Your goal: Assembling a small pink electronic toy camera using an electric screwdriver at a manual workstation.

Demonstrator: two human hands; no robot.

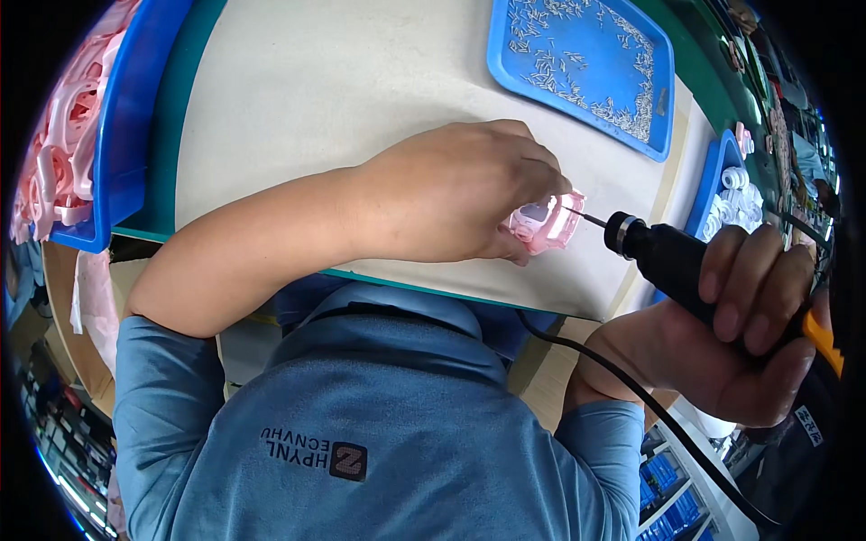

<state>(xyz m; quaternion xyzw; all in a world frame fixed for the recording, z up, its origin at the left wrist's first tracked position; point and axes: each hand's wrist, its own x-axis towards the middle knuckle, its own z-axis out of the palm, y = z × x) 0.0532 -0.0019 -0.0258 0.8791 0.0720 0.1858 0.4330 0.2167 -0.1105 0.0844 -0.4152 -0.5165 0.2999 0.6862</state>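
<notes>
My left hand [460, 194] is closed on a small pink plastic part [566, 225], pressing it on the pale work surface [298, 99] near the front edge. The fingers cover much of the part. A black electric screwdriver [672, 257] lies in my right hand [749, 307], the fingers wrapped round its body. Its thin bit points left and reaches the pink part, with the tip beside my left fingertips. Whether a screw sits at the tip is too small to tell.
A blue tray [498, 54] of small loose screws stands at the far right. Pink plastic parts [68, 135] fill a blue bin [126, 126] at the left. White round pieces [735, 198] sit in another blue bin [706, 185] at the right. A black cable [622, 374] hangs below the screwdriver.
</notes>
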